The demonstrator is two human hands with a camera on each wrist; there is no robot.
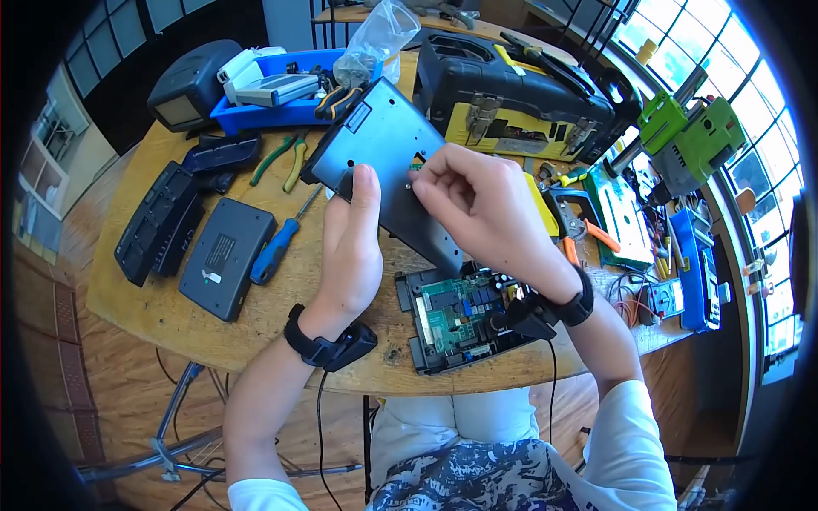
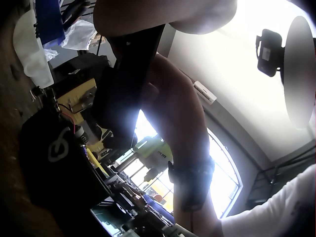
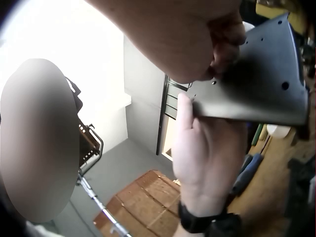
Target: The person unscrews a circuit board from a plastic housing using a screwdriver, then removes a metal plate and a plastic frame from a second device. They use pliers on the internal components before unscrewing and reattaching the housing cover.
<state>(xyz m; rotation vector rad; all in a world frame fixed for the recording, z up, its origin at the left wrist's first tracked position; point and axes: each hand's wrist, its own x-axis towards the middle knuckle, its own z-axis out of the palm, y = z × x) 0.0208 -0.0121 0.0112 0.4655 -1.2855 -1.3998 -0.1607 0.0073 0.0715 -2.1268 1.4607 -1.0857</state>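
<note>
A dark flat metal panel [image 1: 388, 140] is held tilted above the table in the head view. The left hand [image 1: 351, 247] grips its lower left edge, thumb on the face and the other fingers behind. The right hand [image 1: 486, 200] has curled fingers, thumb and index together at a spot near the panel's right edge; whatever lies between them is hidden. In the right wrist view the panel [image 3: 266, 74] shows small holes, with the left hand [image 3: 207, 153] under its edge and the right hand [image 3: 197, 44] over its face. Below lies an open case with a green circuit board [image 1: 443, 319].
A blue screwdriver [image 1: 274, 253], a grey box [image 1: 227, 258] and black casings [image 1: 160, 223] lie left. Behind stand a blue bin [image 1: 247, 115], a small monitor [image 1: 192, 89] and a black-yellow toolbox [image 1: 520, 98]. A green drill press [image 1: 690, 136] and orange-handled pliers [image 1: 601, 236] are right.
</note>
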